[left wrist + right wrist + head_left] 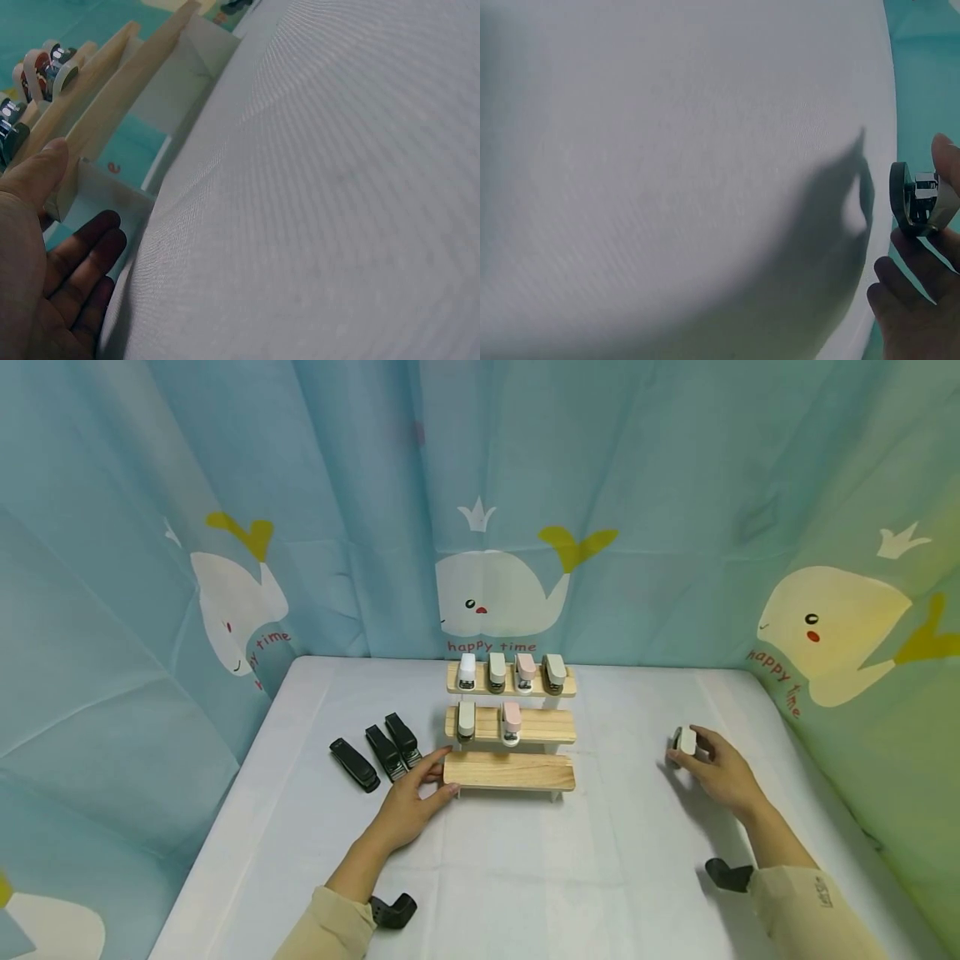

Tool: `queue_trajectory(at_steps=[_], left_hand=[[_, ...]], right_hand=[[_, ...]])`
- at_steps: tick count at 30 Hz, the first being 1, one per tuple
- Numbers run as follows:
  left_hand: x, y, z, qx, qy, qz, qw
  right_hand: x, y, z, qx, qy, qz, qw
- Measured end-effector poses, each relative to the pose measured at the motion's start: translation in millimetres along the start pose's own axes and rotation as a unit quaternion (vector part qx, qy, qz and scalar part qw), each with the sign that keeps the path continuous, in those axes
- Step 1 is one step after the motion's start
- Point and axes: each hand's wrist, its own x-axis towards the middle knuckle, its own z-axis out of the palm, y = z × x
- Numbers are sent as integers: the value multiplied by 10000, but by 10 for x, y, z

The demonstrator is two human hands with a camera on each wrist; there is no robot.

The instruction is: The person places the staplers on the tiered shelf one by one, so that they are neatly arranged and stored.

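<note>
A three-step wooden rack [510,771] stands mid-table. Several small staplers [510,672] sit on its top step, two more [487,721] on the middle step; the bottom step is bare. My left hand [420,793] rests open on the cloth with straight fingers touching the rack's left end [90,135]. My right hand [712,768] is at the right of the table, its fingers curled round a small white stapler [684,741], whose dark metal front [915,199] shows in the right wrist view.
Three black staplers [378,752] lie on the white tablecloth [600,860] left of the rack. A blue whale-print curtain [495,527] encloses the table on three sides. Dark wrist-camera mounts [393,910] sit by both sleeves.
</note>
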Motion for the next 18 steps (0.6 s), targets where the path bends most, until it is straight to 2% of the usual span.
queue_trajectory(at_steps=[6, 18], left_hand=[[-16, 3, 3, 0, 30, -54, 10000], [-12, -2, 6, 26, 23, -55, 10000]], right_hand=[[-40, -64, 21, -15, -25, -54, 10000], [-88, -229, 141, 180, 100, -569, 9982]])
